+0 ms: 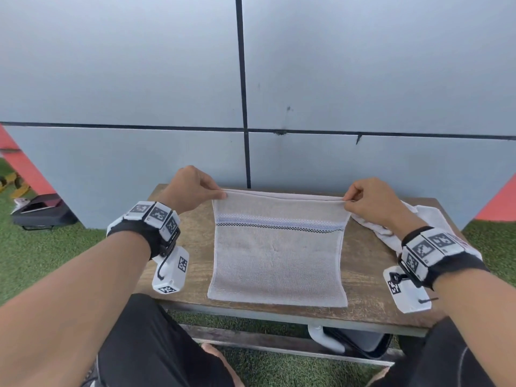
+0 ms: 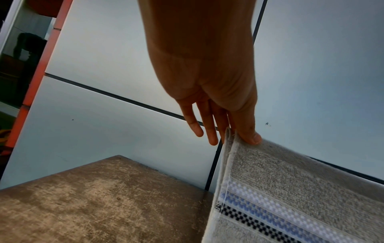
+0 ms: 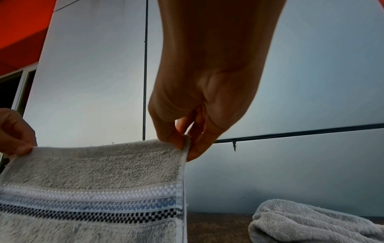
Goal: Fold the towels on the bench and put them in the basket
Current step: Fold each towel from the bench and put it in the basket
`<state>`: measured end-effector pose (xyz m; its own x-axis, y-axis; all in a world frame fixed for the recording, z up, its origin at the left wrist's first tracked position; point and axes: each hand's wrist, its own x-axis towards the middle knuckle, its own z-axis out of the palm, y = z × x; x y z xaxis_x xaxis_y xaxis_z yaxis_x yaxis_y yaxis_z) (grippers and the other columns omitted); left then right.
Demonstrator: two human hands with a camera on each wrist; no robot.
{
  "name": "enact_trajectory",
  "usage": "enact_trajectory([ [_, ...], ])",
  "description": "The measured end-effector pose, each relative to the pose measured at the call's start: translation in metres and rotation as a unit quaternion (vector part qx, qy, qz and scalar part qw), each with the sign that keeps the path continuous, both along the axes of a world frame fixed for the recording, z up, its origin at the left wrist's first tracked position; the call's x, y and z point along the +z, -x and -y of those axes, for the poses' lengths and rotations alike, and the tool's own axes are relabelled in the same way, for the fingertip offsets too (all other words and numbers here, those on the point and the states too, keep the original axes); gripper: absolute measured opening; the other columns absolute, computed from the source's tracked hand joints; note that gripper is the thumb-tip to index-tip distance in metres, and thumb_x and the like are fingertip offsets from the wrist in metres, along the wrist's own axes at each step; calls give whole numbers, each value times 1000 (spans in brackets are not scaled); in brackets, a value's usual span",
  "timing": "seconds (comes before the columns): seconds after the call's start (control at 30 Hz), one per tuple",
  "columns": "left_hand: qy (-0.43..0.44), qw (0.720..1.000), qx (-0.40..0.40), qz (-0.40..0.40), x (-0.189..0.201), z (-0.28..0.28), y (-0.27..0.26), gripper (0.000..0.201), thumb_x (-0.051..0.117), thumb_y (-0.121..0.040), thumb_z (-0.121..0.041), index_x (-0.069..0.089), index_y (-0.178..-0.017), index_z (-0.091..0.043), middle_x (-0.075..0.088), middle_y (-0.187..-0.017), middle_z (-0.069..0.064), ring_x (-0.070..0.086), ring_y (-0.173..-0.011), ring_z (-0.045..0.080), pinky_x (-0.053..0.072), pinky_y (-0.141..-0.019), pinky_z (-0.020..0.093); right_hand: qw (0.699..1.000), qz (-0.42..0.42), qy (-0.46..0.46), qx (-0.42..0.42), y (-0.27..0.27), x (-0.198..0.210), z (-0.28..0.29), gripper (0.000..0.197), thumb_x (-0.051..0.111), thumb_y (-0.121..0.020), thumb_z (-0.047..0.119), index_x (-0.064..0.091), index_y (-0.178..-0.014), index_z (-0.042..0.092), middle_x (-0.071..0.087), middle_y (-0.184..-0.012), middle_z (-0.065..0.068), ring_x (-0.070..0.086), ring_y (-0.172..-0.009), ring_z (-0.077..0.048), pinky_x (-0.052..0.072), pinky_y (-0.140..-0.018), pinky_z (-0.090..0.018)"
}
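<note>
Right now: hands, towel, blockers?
Left hand and right hand each pinch a far corner of the striped towel. Towel half raised over bench. Second towel unfolded at right.

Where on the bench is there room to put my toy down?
The bare wood of the bench left of the striped towel, under the left hand, is free. A thinner strip lies between that towel and the crumpled white towel. The right end is crowded by that towel and the right hand.

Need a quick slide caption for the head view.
Both hands, left hand and right hand, pinch the striped towel's far corners above the bench.
</note>
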<state>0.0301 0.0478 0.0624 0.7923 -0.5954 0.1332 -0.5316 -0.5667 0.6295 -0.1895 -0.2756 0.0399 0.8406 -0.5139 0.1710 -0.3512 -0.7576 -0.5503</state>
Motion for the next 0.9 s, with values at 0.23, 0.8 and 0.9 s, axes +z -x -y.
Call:
enact_trajectory([
  [0.23,-35,999,-17,14,2,-1,-1,6,83,-79,-18,79,-76,-14,66,-61,-7,54,-47,-8,39,-48,5,999,-2,-10,36,1,-1,8,15,66,-83,5,73,-93,13,70,-81,-4,64,-76,-21,46,-73,-28],
  [0.8,-60,998,-3,20,5,3,-11,4,75,-84,-12,75,-82,-16,64,-69,-7,57,-64,2,39,-58,10,998,-31,18,51,-7,15,11,11,65,-91,11,76,-93,12,74,-86,-6,68,-83,-23,50,-78,-30],
  [0.9,-59,997,21,42,22,14,-15,5,73,-85,-12,77,-85,-12,68,-74,-2,62,-72,10,44,-65,17,998,-13,50,40,-20,33,17,9,67,-88,12,76,-91,12,73,-86,-6,65,-82,-21,43,-72,-24],
])
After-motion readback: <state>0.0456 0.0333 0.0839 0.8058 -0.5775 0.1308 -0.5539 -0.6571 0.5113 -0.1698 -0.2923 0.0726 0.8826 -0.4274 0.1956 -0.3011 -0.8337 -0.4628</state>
